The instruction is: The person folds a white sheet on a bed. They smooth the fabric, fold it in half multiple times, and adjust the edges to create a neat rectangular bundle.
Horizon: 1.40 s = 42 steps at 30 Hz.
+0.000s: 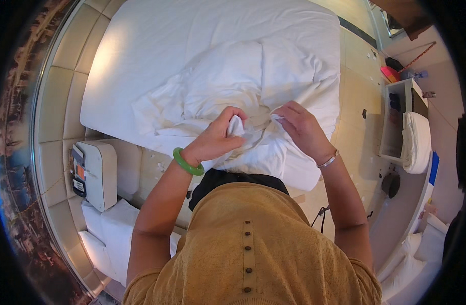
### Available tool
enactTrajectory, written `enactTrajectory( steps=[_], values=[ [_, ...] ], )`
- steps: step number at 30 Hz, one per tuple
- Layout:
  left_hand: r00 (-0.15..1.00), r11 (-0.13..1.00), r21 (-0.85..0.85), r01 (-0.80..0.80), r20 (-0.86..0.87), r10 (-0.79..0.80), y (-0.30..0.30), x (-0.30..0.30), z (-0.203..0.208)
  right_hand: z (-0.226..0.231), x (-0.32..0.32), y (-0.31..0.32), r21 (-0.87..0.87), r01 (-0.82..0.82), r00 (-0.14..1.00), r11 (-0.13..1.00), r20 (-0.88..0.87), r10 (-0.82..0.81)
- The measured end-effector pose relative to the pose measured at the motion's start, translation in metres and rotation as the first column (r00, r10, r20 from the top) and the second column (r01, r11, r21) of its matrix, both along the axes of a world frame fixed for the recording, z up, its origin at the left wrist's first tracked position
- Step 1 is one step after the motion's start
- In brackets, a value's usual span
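A rumpled white duvet lies heaped on the near part of the bed, its near edge hanging toward my body. My left hand, with a green bangle at the wrist, is closed round a bunched fold of it. A bit of white cloth pokes up between thumb and fingers. To the right, my right hand, wearing a silver bracelet, pinches another edge of the duvet between thumb and fingertips. Loose folds sag between the two hands.
The white-sheeted bed fills the far side, against a padded headboard. At left stands a white bedside table with small items; white linen lies nearer. A shelf unit with a folded white cloth is at right. Small scraps dot the floor.
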<state>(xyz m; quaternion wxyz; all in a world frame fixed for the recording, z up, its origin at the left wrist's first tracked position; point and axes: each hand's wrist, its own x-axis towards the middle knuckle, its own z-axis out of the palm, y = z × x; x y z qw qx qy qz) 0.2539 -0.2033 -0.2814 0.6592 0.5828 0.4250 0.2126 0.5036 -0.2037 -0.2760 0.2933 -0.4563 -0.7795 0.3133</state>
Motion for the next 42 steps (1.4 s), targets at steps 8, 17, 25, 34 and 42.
enactTrajectory(
  steps=[8,17,25,34,42],
  values=[
    [0.994,0.995,0.093,0.024,-0.106,-0.014,-0.006,-0.002,0.000,0.000,0.010,0.009,0.312,-0.177,0.927,0.933,0.371,0.052],
    [0.747,0.556,0.777,0.294,-0.550,0.374,-0.002,-0.067,-0.023,0.029,0.060,0.002,0.329,0.332,0.914,0.884,0.121,-0.388],
    [0.471,-0.136,0.985,-0.107,0.171,0.865,0.004,-0.211,0.135,0.118,0.152,-0.027,0.795,0.423,0.808,0.434,-0.114,-0.579],
    [0.619,-0.237,0.875,-0.423,0.470,0.630,-0.048,-0.121,0.243,0.175,0.124,-0.021,0.611,0.634,0.698,0.474,-0.716,-0.011],
    [0.903,0.868,0.411,-0.279,0.420,0.091,0.007,-0.005,0.142,0.135,-0.054,0.033,0.296,-0.210,0.802,0.932,-0.493,0.337]
  ],
)
